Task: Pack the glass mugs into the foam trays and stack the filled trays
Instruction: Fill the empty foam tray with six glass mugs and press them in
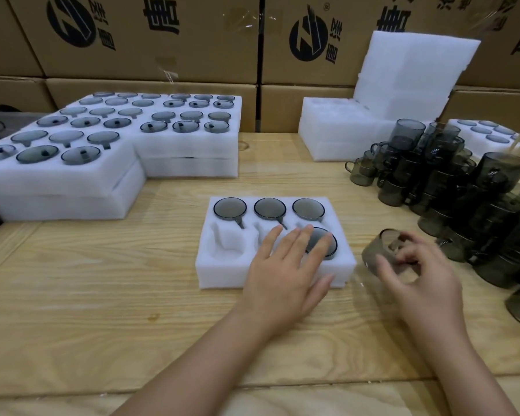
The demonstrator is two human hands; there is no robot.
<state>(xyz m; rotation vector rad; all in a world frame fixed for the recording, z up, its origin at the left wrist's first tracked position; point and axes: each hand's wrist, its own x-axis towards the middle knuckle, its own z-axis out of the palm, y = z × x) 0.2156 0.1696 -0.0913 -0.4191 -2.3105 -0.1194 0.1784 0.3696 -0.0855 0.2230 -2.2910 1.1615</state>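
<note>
Smoky glass mug (372, 256) is gripped, tilted, by right hand (427, 280); left hand (282, 271) is laid flat, fingers straight, on white foam tray (219, 274).

Only one view is working here: a wide-angle camera worn on the head is looking forward and down from the near edge of the desk (102, 295), close over the foam tray (222, 276), facing cartons (150, 64) along the far edge.
</note>
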